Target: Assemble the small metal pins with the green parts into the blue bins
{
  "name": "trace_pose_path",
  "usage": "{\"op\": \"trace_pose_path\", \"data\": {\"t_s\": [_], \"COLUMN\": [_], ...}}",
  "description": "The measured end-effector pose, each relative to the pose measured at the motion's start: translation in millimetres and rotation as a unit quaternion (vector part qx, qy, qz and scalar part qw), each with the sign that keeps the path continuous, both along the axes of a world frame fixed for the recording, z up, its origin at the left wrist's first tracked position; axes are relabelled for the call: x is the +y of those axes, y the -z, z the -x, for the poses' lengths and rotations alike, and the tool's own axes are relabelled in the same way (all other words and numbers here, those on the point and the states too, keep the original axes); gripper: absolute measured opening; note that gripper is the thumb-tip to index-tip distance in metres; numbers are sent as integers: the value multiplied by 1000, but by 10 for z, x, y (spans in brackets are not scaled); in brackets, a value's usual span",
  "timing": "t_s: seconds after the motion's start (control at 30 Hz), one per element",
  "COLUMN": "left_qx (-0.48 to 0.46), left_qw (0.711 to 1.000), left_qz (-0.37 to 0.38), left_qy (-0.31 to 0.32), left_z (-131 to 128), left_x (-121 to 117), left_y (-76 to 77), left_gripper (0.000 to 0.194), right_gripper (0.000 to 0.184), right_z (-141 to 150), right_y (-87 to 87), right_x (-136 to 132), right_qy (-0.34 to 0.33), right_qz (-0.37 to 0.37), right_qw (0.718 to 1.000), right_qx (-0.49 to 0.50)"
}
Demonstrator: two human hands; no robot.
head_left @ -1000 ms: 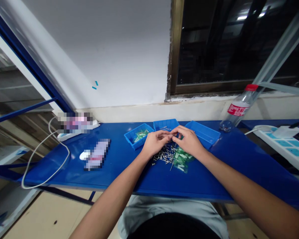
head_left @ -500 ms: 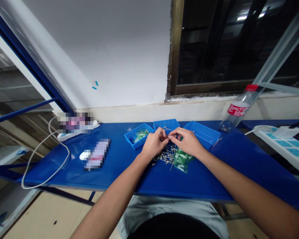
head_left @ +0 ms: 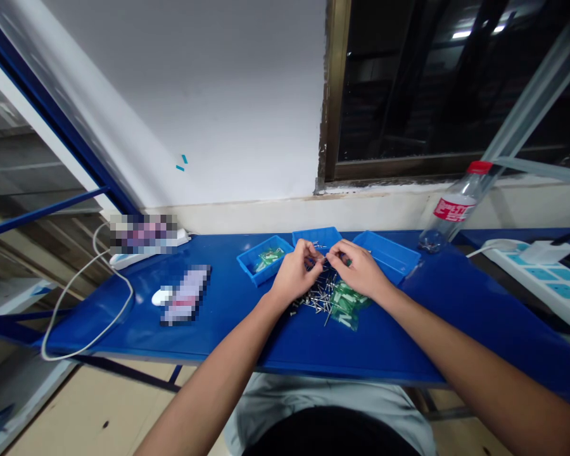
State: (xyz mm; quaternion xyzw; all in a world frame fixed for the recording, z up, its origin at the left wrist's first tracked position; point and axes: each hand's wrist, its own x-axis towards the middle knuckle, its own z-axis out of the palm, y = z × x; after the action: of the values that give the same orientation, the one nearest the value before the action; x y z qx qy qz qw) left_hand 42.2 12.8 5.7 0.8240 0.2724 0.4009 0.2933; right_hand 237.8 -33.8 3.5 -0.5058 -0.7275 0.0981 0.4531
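My left hand (head_left: 293, 273) and my right hand (head_left: 356, 269) meet fingertip to fingertip over the blue table (head_left: 285, 329). Both are pinched closed on something small that I cannot make out. Under them lies a loose pile of small metal pins (head_left: 316, 299) and a heap of small green parts (head_left: 348, 301). Just behind the hands stand three blue trays: the left tray (head_left: 261, 258) holds green parts, the middle tray (head_left: 316, 238) holds a few pins, and the right tray (head_left: 387, 253) shows nothing inside from here.
A plastic bottle with a red cap (head_left: 451, 209) leans at the back right. A white power strip (head_left: 541, 278) lies at the right edge. On the left sit a white mouse (head_left: 161, 296), a white cable (head_left: 76, 304) and blurred-out items.
The fingertips of both hands have shifted slightly up and apart above the pile. Nothing else has moved.
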Motion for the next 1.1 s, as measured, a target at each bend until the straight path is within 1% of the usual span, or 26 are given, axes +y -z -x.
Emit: {"op": "trace_pose_path", "data": {"t_s": [0.1,0.17,0.23,0.3,0.37,0.4,0.47,0.57,0.67,0.73,0.8,0.87,0.93,1.1], "left_qx": [-90,-143,-175,-180,-173,-168,-154,-123,-98,-48,37,121,173,224], "left_qw": [994,984,973,969,969,970,973,981,988,996,999,991,980,966], "left_qz": [61,105,143,162,167,167,163,144,111,66,0,-64,-103,-124], "left_qy": [8,25,40,47,48,51,56,48,36,18,-1,-5,4,16], "left_z": [-13,-21,-25,-25,-20,-15,-4,12,27,37,45,48,46,40], "left_x": [25,63,101,124,130,128,119,109,99,89,77,68,66,93], "left_y": [5,29,53,66,64,60,48,33,20,10,5,11,28,88], "left_gripper": [24,29,37,47,54,54,46,37,39,35,29,26,28,29], "right_gripper": [24,25,24,25,25,25,23,23,24,26,29,32,34,41], "right_z": [-8,-3,6,11,9,5,-8,-31,-55,-74,-98,-126,-152,-177], "right_y": [-15,-3,21,45,61,66,73,83,104,123,140,150,155,166], "right_x": [-4,5,21,37,50,55,63,74,96,120,147,173,198,255], "right_qy": [-17,-38,-54,-61,-57,-53,-41,-13,10,12,14,19,24,35], "right_qz": [2,4,8,14,25,31,40,46,55,62,68,68,70,93], "right_qw": [1000,999,998,998,998,998,998,998,996,992,985,979,974,971], "right_qx": [-6,-18,-22,-18,-9,-1,14,34,67,109,156,193,214,217]}}
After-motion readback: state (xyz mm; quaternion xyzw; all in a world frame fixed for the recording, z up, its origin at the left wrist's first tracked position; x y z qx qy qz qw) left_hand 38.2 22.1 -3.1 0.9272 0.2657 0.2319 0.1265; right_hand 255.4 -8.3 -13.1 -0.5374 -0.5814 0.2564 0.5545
